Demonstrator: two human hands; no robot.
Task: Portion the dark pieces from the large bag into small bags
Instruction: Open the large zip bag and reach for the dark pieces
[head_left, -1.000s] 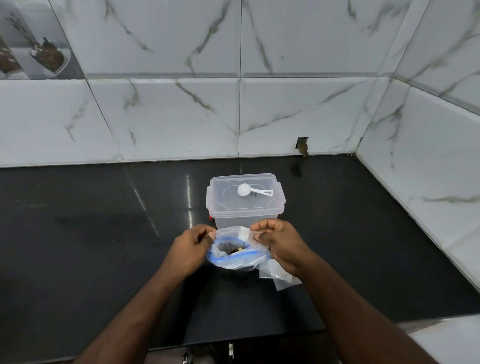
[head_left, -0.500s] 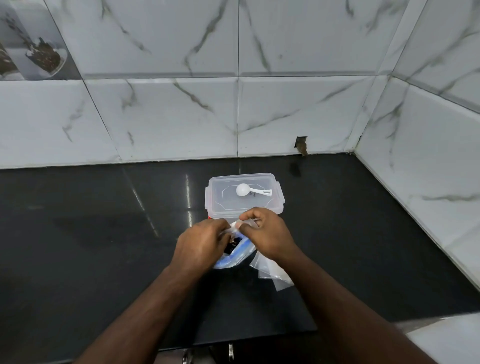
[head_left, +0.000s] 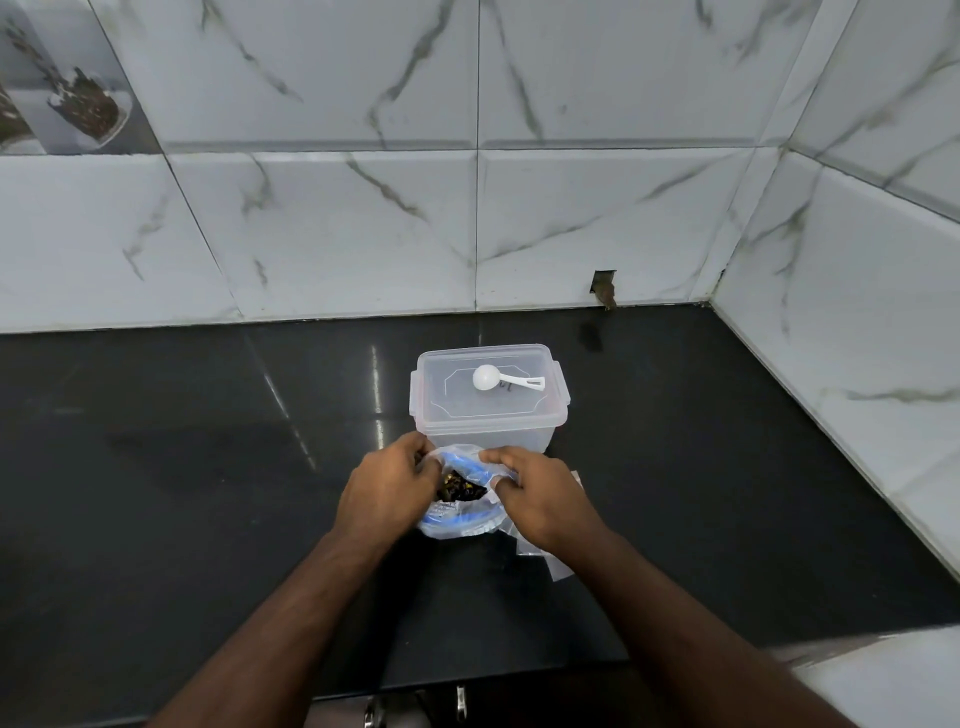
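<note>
Left hand (head_left: 387, 491): pinching the left rim of the large bag (head_left: 457, 519).
Right hand (head_left: 540, 499): gripping the right rim.
Dark pieces (head_left: 462, 488): sitting inside, directly between both hands.
Small bags (head_left: 556, 551): lying beside the right wrist, nearer that hand.

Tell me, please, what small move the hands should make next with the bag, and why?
Probably free the right hand and reach for the white scoop on the container lid. Both hands, with the left hand, already hold the large bag open, the dark pieces are exposed, and the small bags lie unfilled beside it.
</note>
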